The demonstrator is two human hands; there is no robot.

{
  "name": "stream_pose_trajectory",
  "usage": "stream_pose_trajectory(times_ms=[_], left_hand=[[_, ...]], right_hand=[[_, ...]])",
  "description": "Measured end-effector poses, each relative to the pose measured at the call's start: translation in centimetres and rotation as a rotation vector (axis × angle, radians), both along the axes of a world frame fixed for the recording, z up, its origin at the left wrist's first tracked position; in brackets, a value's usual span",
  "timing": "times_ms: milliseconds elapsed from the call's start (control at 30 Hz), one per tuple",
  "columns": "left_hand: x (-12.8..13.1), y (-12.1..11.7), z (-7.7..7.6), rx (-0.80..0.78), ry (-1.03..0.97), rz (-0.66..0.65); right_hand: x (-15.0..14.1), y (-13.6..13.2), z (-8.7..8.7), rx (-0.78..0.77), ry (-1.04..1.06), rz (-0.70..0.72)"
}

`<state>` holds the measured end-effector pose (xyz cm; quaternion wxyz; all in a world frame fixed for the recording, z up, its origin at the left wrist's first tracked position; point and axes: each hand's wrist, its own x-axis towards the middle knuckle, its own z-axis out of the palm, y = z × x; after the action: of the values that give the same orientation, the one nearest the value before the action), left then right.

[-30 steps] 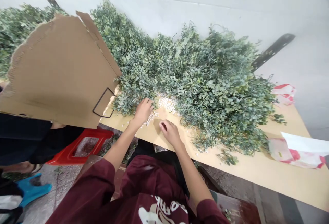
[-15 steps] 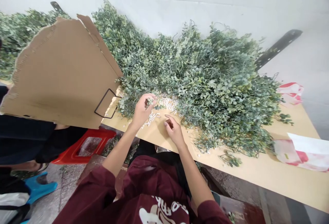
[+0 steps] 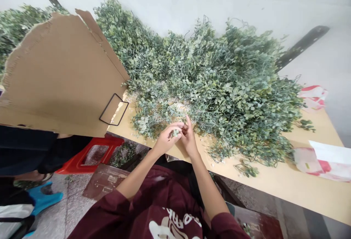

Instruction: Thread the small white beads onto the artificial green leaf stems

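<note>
My left hand (image 3: 166, 138) and my right hand (image 3: 188, 135) meet at the near edge of the wooden table (image 3: 301, 187), fingers pinched together on a small green leaf sprig (image 3: 175, 133). A bigger leafy sprig (image 3: 153, 112) trails from my left hand toward the left. Behind my hands lies a large heap of artificial green foliage (image 3: 219, 81). Small white bits (image 3: 179, 104) show on the table under the leaves.
A torn cardboard sheet (image 3: 60, 74) with a black wire loop (image 3: 113, 109) stands at the left. Red and white bags (image 3: 320, 158) lie at the right. A red stool (image 3: 85, 156) stands on the floor, beside another person in dark clothes (image 3: 24, 151).
My left hand lifted a sprig out of the heap and drew it toward me. My right hand rose from the table to meet it; both now pinch the sprig.
</note>
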<state>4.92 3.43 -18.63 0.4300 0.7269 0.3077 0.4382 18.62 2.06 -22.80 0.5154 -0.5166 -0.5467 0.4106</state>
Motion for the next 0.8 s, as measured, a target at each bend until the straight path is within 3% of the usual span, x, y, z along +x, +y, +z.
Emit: stream_pose_trajectory(times_ms=[133, 233, 467, 800], left_hand=[[-1.6, 0.0, 0.1, 0.095, 0.141, -0.042], [-3.3, 0.9, 0.1, 0.148, 0.243, 0.014], [-5.5, 5.1, -2.4, 0.285, 0.537, 0.08], [-6.7, 8.2, -3.4, 0.3, 0.496, 0.015]], right_hand=[[0.0, 0.3, -0.4, -0.043, -0.046, -0.054], [0.0, 0.3, 0.1, -0.051, -0.08, -0.112], [0.1, 0.1, 0.8, -0.025, -0.013, -0.148], [0.0, -0.4, 1.5, 0.069, -0.089, -0.243]])
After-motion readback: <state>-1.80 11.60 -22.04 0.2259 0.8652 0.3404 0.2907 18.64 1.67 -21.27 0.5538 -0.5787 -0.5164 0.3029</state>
